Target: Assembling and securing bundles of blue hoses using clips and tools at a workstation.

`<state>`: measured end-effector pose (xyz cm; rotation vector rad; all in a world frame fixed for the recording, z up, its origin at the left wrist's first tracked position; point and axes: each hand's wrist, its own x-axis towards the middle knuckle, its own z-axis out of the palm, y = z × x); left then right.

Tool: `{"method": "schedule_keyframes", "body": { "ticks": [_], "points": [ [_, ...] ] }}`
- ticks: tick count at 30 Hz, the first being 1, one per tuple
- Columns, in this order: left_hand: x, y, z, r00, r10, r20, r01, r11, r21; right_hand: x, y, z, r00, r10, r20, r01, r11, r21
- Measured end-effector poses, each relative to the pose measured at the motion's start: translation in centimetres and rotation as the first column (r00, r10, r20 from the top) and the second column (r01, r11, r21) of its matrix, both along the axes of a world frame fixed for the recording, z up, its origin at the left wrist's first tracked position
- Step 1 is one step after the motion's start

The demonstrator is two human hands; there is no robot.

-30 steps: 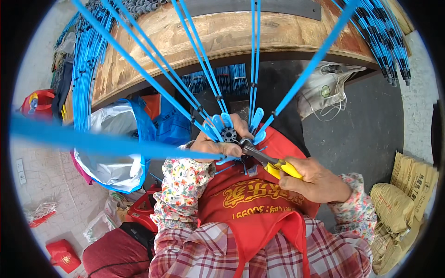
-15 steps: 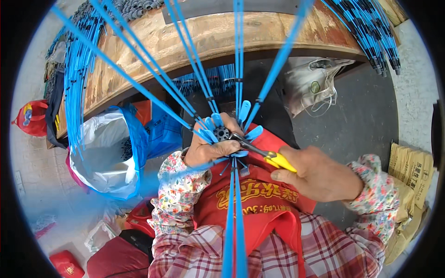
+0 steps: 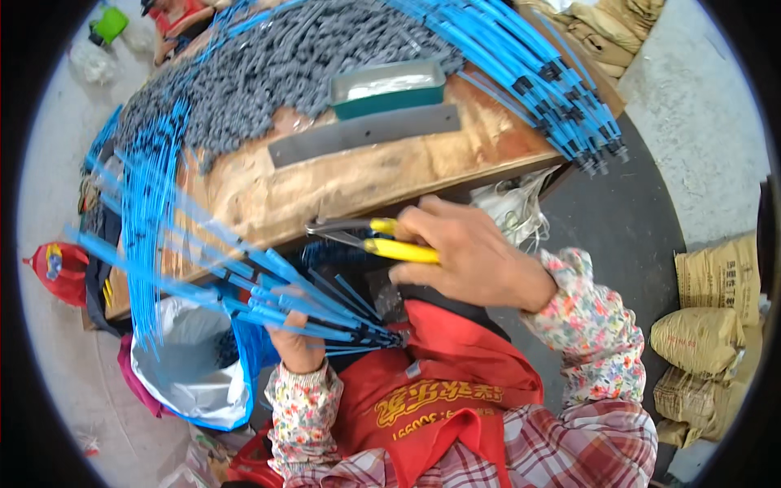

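My left hand [image 3: 298, 343] is closed around a folding frame of blue rods [image 3: 272, 297] with black joints. Its rods are gathered and fan out to the upper left, blurred at their far ends. The narrow dark end of the frame points right, by the red apron [image 3: 464, 366] on my lap; its hub is not clear. Pliers with yellow handles [image 3: 403, 249] are gripped in my right hand [image 3: 476, 252], held above the lap near the table's front edge. Their metal head points left, apart from the frame.
On the wooden table [image 3: 244, 203] lie a heap of grey pieces [image 3: 285, 69], a green tray [image 3: 390, 104], a grey strip [image 3: 366, 136] and blue rod bundles [image 3: 521, 69]. A lined bag [image 3: 183, 366] stands left; brown sacks [image 3: 704, 346] lie right. Another person [image 3: 175, 24] is far left.
The frame's spread rods have come together and swung to the left in my left hand. My right hand has lifted the pliers off the hub and up toward the table. The view has shifted.
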<state>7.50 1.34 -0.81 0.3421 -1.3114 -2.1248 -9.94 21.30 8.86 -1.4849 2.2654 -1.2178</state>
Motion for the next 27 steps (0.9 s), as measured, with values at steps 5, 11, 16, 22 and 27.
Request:
{"method": "schedule_keyframes", "body": {
  "ticks": [5,11,16,22,27],
  "points": [
    [0.5,-0.3,0.5,0.998,-0.007,-0.064,0.013,0.996,0.093,-4.8,-2.7,-0.6,0.876,-0.145,-0.460,0.217,0.970,0.107],
    [-0.8,-0.7,2.5,0.984,-0.042,-0.171,0.074,0.980,0.185,-1.6,-2.4,-1.0,0.928,-0.121,-0.352,0.052,0.979,-0.200],
    [-4.0,1.0,6.2,0.970,-0.033,-0.242,0.121,0.926,0.358,5.1,-1.2,-5.8,0.963,0.160,0.216,-0.129,0.980,-0.152],
    [-7.7,4.9,10.2,0.941,0.061,-0.332,-0.033,0.996,0.088,1.7,3.8,-1.4,0.957,-0.176,0.229,0.232,0.941,-0.246],
    [-7.1,4.0,7.7,0.988,-0.032,-0.150,0.021,0.997,-0.070,-7.0,8.8,7.0,0.894,-0.446,-0.044,0.429,0.880,-0.206]
  ]
}}
